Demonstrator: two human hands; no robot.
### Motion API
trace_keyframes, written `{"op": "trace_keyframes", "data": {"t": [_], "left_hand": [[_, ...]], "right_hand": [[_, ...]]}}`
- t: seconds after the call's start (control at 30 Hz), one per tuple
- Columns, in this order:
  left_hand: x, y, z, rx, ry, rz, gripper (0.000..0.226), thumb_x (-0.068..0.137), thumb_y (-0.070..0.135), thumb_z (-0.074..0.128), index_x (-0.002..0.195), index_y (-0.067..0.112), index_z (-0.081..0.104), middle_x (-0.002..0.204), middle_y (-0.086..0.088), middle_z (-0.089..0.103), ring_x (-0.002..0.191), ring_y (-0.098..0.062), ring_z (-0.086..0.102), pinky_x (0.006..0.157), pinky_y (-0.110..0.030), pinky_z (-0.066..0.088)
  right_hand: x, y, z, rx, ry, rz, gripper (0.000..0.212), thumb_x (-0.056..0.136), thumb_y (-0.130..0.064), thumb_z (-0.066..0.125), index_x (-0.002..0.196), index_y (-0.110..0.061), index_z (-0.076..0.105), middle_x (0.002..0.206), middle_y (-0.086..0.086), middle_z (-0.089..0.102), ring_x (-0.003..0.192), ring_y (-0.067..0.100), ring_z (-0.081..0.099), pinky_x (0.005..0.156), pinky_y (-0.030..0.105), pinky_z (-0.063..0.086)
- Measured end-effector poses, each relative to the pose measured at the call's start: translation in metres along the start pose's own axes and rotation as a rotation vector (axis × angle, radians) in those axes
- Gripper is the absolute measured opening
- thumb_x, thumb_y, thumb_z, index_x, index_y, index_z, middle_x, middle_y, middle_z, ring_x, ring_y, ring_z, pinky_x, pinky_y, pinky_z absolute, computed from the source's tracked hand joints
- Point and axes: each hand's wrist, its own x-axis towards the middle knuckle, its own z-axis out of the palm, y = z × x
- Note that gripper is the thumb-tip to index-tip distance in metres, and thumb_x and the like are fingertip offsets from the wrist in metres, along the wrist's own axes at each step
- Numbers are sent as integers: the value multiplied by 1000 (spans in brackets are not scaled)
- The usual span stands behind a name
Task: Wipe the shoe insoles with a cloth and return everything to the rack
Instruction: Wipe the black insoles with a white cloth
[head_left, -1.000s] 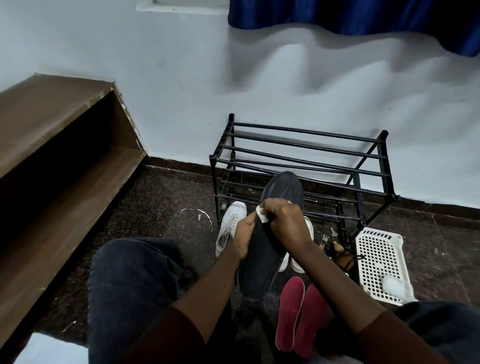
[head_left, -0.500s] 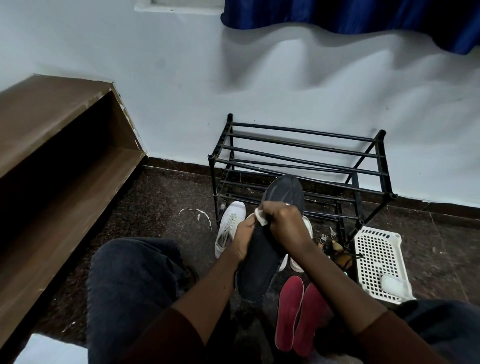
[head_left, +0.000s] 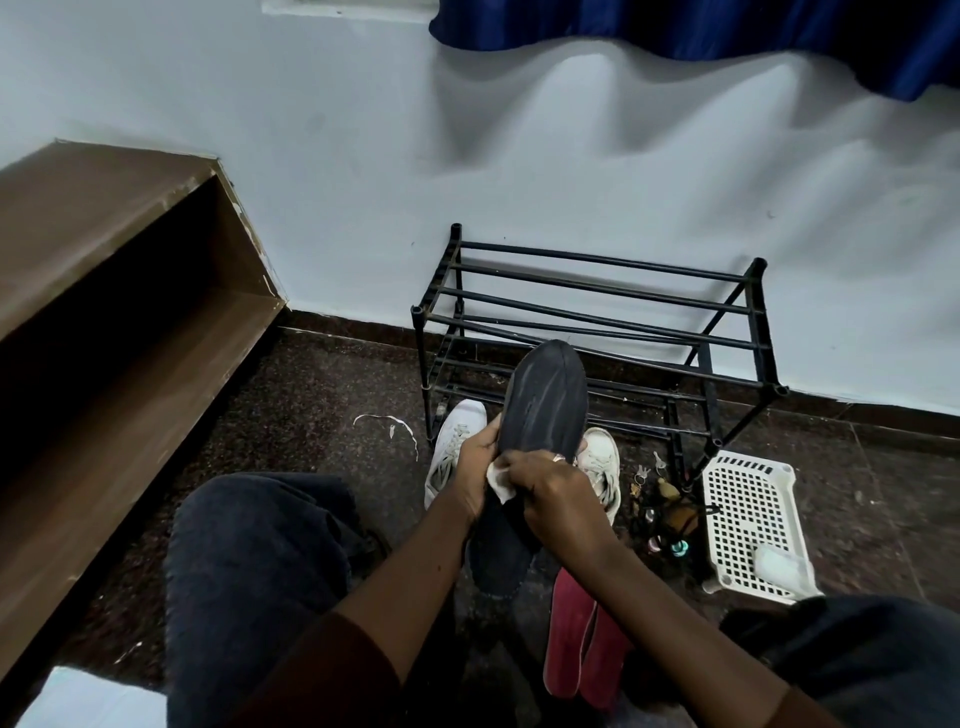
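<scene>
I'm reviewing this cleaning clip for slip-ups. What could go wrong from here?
1. The left hand grips the dark grey insole only at its middle, so its free upper end may flop while the right hand rubs with the small white cloth.
2. The two red insoles lie on the dark speckled floor by the person's legs and might get stepped on or dirtied.

No legible text, label or number anywhere; perhaps too blurred

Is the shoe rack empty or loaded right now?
Empty: the rack shows bare bars; the white shoes stand on the floor in front.
</scene>
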Motion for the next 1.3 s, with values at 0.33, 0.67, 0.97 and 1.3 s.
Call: {"op": "trace_keyframes", "data": {"t": [0.33, 0.67, 0.97, 1.3], "left_hand": [[-7, 4, 2, -137, -36, -42, 66, 101, 21, 29, 56, 11, 75, 59, -6, 69, 54, -14, 67, 52, -19, 53], [0, 1, -2, -203, -24, -59, 76, 103, 41, 20, 61, 13, 77, 73, -8, 73, 66, -17, 71, 65, -25, 57], [1, 1, -5, -230, -15, -58, 79, 103, 42, 17, 61, 12, 77, 74, -6, 74, 66, -14, 71, 61, -20, 56], [4, 0, -9, -219, -75, -88, 64, 99, 47, 29, 88, 4, 75, 83, -12, 72, 75, -20, 71, 66, -25, 57]], "right_hand": [[39, 24, -9, -186, 37, 216, 17, 70, 7, 60, 64, -8, 65, 69, 4, 66, 61, 25, 58, 54, 33, 40], [2, -11, -2, -187, 69, 221, 18, 58, 4, 62, 67, -12, 65, 58, 6, 60, 50, 24, 56, 42, 25, 38], [10, -3, -3, -165, 13, 240, 10, 74, -2, 65, 68, -10, 66, 66, 5, 65, 60, 25, 59, 53, 30, 37], [41, 3, -9, -207, 86, 306, 16, 71, 11, 59, 68, -3, 66, 69, 11, 63, 63, 33, 56, 56, 33, 43]]}}
